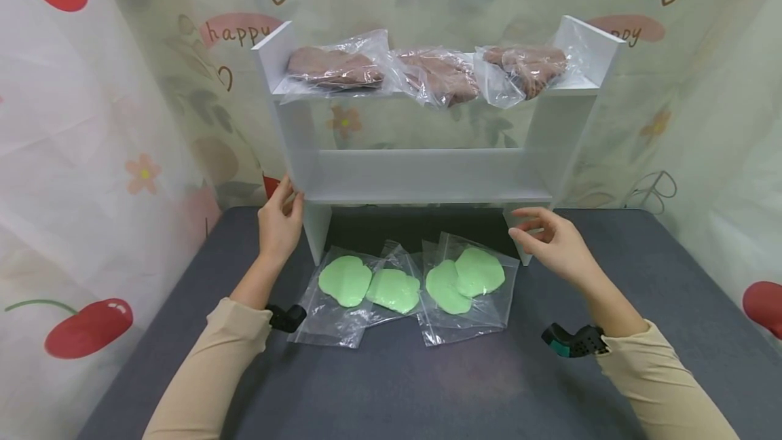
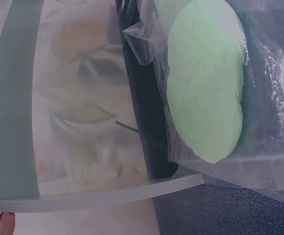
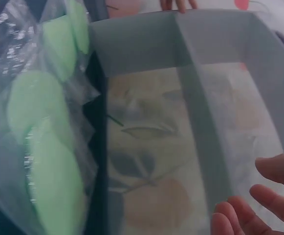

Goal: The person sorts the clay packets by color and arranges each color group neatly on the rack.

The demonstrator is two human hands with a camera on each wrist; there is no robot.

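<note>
Cherry-print cloth [image 1: 143,175] rings this dark table [image 1: 476,386], where the white shelf [image 1: 427,175] stands, brown bagged pieces [image 1: 336,68] on top, green ones [image 1: 392,290] below; left hand [image 1: 281,226] touches its side, fingers relaxed; right hand [image 1: 559,243], empty, loosely bent, hovers opposite.

From afar I am seeing a plain beige left sleeve [image 1: 204,372] and a matching right sleeve [image 1: 666,386], creasing near the cuffs [image 1: 243,323]. A black left wrist camera [image 1: 287,318] is peeking out, and the black right wrist camera [image 1: 577,341] is showing a teal patch [image 1: 559,349].
</note>
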